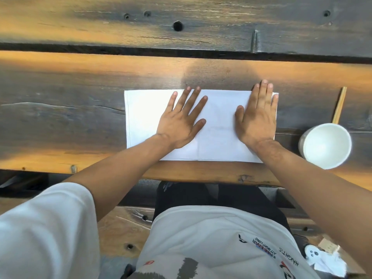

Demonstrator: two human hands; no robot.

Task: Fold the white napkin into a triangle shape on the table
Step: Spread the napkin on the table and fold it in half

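I have both palms flat on the white napkin [217, 125], left hand [179, 119] near its middle, right hand [256, 115] at its right end, fingers spread, gripping nothing. It lies as a rectangle at the desk's [80, 109] near edge. It looks light, limp and likely to slide, so I'd pinch a corner. Bare wood left and far; a white bowl [325, 144] crowds the right.
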